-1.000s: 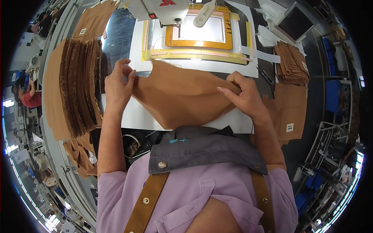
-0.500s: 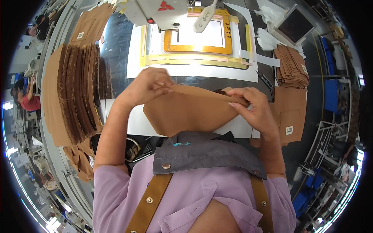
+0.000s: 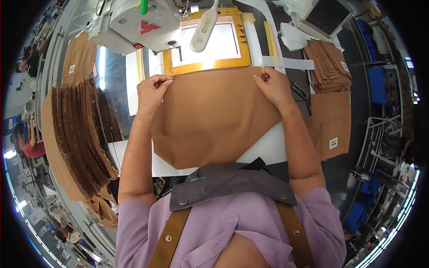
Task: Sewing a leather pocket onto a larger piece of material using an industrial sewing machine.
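Observation:
A large brown fabric panel (image 3: 214,118) lies spread in front of me, its far edge drawn out between both hands. My left hand (image 3: 154,91) pinches the panel's far left corner. At the far right corner, my right hand (image 3: 273,85) is closed on the same edge with thumb and fingers together. Just beyond that edge sits an orange-yellow template frame (image 3: 243,49) with a white opening. The panel covers the near part of the white sheet and taped strips under it. Its near side reaches my grey apron (image 3: 232,185).
A white sewing machine head (image 3: 134,27) with a hanging white device (image 3: 204,31) stands over the template. Stacked brown pieces (image 3: 80,138) are at left; folded brown pieces (image 3: 328,67) and a labelled panel (image 3: 330,127) at right. A cutter (image 3: 299,91) lies by my right hand; a screen (image 3: 326,18) stands behind.
Both hands have moved forward and unfolded the brown panel, which now lies flatter and reaches the template frame. The view has shifted slightly.

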The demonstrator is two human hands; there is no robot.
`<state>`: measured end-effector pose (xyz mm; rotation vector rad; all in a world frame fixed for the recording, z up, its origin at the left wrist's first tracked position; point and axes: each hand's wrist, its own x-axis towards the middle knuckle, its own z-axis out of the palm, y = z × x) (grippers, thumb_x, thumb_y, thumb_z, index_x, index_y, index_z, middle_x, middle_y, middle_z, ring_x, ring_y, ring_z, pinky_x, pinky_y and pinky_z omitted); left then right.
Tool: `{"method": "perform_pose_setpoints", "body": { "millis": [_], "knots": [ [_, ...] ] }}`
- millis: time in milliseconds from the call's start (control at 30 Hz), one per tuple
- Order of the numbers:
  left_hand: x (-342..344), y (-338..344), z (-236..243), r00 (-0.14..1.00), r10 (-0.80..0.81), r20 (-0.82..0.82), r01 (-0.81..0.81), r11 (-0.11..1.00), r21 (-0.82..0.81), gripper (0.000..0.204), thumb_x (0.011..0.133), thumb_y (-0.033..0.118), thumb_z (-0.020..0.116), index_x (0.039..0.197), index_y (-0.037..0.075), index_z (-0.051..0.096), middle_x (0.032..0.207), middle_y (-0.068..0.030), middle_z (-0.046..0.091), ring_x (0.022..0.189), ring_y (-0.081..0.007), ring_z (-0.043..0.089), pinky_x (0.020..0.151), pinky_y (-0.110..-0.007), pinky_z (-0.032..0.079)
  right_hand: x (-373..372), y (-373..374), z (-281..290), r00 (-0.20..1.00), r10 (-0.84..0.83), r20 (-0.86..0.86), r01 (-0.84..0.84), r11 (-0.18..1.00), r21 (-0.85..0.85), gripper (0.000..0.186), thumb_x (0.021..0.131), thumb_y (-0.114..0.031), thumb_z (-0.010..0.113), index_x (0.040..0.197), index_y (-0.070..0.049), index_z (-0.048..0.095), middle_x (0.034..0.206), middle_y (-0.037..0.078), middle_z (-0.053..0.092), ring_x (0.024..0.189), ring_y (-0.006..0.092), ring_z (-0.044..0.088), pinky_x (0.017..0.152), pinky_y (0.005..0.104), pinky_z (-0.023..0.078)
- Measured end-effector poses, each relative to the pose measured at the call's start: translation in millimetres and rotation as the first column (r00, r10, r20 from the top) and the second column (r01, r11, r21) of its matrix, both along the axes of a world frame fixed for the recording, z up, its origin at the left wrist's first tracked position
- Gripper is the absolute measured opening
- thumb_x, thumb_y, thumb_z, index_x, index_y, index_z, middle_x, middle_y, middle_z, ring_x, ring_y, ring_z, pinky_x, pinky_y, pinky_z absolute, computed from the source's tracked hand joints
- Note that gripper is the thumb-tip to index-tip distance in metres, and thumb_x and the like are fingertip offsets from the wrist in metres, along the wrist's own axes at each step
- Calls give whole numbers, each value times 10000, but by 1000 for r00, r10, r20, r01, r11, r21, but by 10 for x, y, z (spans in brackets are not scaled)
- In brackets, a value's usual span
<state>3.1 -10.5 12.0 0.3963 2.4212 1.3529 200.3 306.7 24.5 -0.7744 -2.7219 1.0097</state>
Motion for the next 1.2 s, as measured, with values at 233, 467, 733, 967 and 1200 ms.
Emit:
{"method": "perform_pose_setpoints", "body": {
  "millis": [233, 467, 733, 967, 1200],
  "knots": [
    [-237, -33, -75, 996, -7, -91, -1, 997, -83, 144, 873, 85, 805, 975, -2, 752, 738, 17, 673, 633, -37, 567, 567, -197, 471, -278, 43, -11, 998, -63, 13, 63, 997, 42, 211, 921, -274, 703, 865, -71, 693, 707, 75, 695, 674, 257, 688, 659, 383, 533],
    [-842, 162, -185, 955, -42, -295, -26, 974, -224, 147, 883, 136, 763, 951, 7, 757, 771, -41, 721, 655, -135, 622, 663, -290, 530, -758, 297, -148, 997, -50, -62, 59, 987, 151, 211, 919, -283, 706, 869, -79, 699, 750, 91, 719, 714, 298, 702, 688, 417, 544],
    [-1799, 187, -836, 571, -339, -748, -51, 895, -444, 217, 913, 162, 721, 1064, 5, 716, 1054, -193, 727, 988, -327, 694, 850, -416, 527, -1621, 786, -243, 987, -49, -151, 90, 955, 282, 277, 937, -380, 678, 919, -108, 725, 838, 108, 751, 815, 325, 728, 772, 445, 562],
    [-1975, 165, -732, 573, -395, -718, -98, 837, -538, 226, 921, 157, 710, 1095, 12, 709, 1085, -197, 719, 1017, -336, 683, 873, -421, 521, -2209, 1064, -375, 974, 61, -220, 74, 826, 559, 291, 982, -418, 634, 1023, -137, 699, 757, 111, 726, 722, 337, 714, 639, 445, 551],
    [-1704, -361, -517, 608, -457, -649, -130, 749, -649, 238, 929, 152, 700, 1127, 19, 703, 1116, -201, 711, 1047, -345, 673, 895, -426, 514, -2249, 1122, -73, 992, 123, -29, -80, 786, 613, 258, 971, -378, 659, 1029, -129, 698, 855, 137, 739, 821, 354, 713, 711, 460, 551]
  ]
}}
